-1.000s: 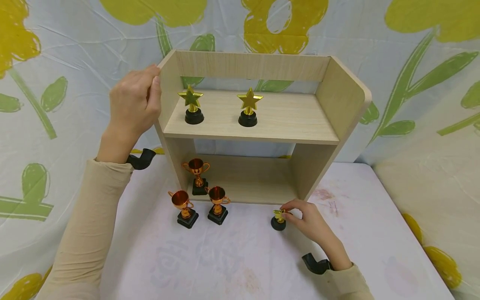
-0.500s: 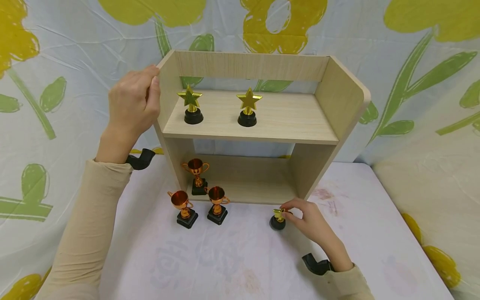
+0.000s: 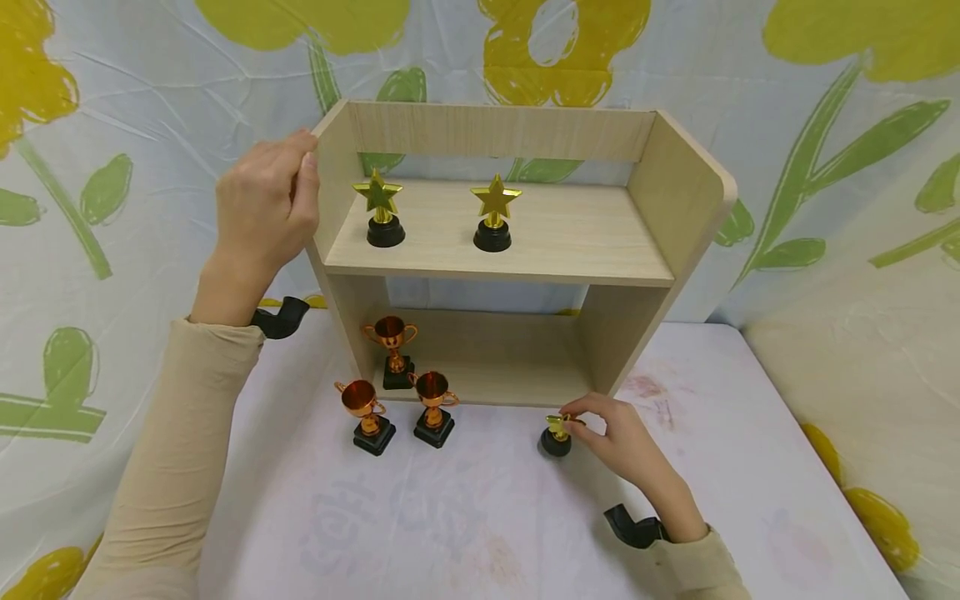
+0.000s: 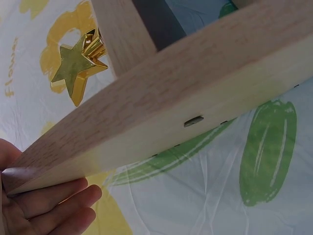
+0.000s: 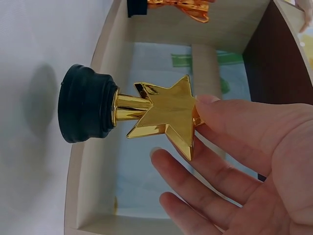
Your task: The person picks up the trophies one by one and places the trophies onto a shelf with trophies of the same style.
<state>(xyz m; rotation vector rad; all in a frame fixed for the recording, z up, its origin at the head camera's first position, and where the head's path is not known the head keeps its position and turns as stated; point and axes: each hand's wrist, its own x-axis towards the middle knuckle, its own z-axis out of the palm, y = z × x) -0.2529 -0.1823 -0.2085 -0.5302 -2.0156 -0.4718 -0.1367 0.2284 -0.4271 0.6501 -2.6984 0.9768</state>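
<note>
My left hand grips the top of the left side panel of a pale wooden shelf; in the left wrist view its fingers wrap under the panel's edge. My right hand pinches the top of a gold star trophy between thumb and fingers, in front of the shelf's lower right. The trophy's round black base is close over the table. Two more star trophies, one at left and one near the middle, stand upright on the upper shelf board.
One bronze cup trophy stands at the left of the lower board. Two others, a left cup and a right cup, stand on the white-covered table just in front. A flower-print cloth hangs behind the shelf.
Almost nothing differs. Both hands keep their grip and the star trophy stays in nearly the same spot; the whole view shifts very slightly.
</note>
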